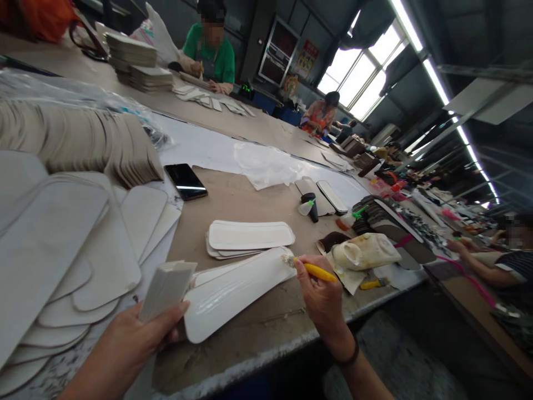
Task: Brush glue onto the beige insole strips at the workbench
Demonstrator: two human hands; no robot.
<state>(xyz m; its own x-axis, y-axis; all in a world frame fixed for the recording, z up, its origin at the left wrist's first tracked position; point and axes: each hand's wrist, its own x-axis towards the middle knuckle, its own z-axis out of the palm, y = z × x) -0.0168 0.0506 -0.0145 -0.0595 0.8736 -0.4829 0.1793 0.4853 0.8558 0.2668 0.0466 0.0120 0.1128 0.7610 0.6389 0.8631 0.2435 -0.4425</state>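
My right hand (pixel 320 294) is closed around a yellow-handled brush (pixel 316 271). The bristles rest on the far right end of a long, rounded white panel (pixel 237 294), which has a wet-looking shine toward its near end. In my left hand (pixel 141 339) is a bundle of narrow white strips (pixel 169 286), standing up between thumb and fingers. The left thumb tip also touches the near left edge of the panel. Under this panel lie other pale pieces, partly hidden. Just behind it sits a small stack of similar white panels (pixel 250 235).
Large pale panels (pixel 91 239) and a long row of stacked pieces (pixel 83 139) fill the left. A black phone (pixel 185 181), small squeeze bottles (pixel 306 207), a stained cream-coloured container (pixel 366 251) and another yellow brush (pixel 372 284) lie around. Co-workers sit beyond and at right.
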